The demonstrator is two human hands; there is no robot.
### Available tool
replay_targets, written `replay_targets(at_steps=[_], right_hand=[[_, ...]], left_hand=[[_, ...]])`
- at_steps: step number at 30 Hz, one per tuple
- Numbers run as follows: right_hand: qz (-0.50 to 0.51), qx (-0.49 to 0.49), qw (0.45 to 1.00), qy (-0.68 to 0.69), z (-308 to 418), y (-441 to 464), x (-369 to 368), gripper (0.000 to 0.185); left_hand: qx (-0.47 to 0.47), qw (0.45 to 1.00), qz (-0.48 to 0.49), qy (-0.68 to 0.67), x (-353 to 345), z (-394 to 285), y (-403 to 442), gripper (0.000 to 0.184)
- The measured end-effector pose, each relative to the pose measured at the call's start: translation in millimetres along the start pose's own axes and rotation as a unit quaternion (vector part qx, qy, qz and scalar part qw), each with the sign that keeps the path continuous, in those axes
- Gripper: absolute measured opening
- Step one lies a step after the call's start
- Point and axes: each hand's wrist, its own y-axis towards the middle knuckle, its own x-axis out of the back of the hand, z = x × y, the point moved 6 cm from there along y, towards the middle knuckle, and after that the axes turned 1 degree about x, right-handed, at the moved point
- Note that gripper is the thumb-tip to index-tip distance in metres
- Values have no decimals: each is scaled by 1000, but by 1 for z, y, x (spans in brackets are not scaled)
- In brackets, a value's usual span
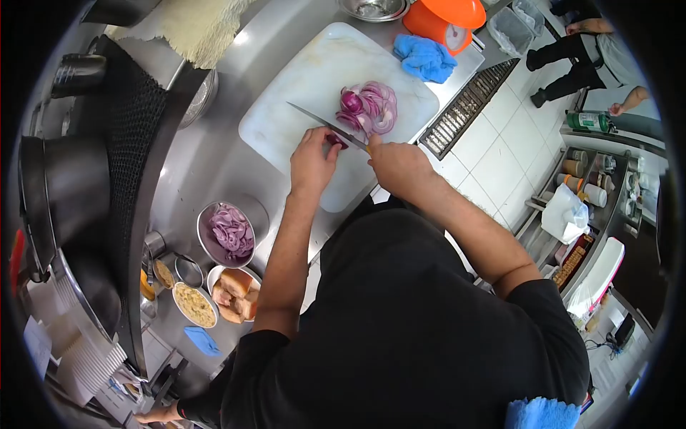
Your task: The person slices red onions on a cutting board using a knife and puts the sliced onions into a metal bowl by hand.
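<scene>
My right hand (400, 166) is wrapped round the handle of a kitchen knife (320, 121), whose blade points away to the left over the cutting board (286, 93). Under the blade, the fingertips of my left hand (313, 159) grip a piece of red onion (336, 141) against the white board. Just beyond the knife lies a heap of sliced red onion (379, 107), with a larger purple onion piece (351, 101) at its left side. My fingers partly cover the onion piece I hold.
A metal bowl of sliced onion (227, 232), a dish of pale chopped food (194, 305) and a bowl of bread-like chunks (236, 293) stand left of me. A blue cloth (425, 58) and an orange scale (446, 21) sit beyond the board. Another person (582, 57) stands at upper right.
</scene>
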Motion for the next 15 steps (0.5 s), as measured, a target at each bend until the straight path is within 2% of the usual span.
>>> replay_targets(at_steps=[5,12,15], right_hand=[[3,-8,1000,18,-2,-3,0,30],[21,-21,999,20,2,-1,1,32],[5,-6,1000,-3,6,0,7,24]], left_hand=[[-40,998,-31,36,-3,-6,-6,35],[-34,997,-71,27,-11,-9,-9,36],[-20,997,-73,19,-9,-4,-10,35]])
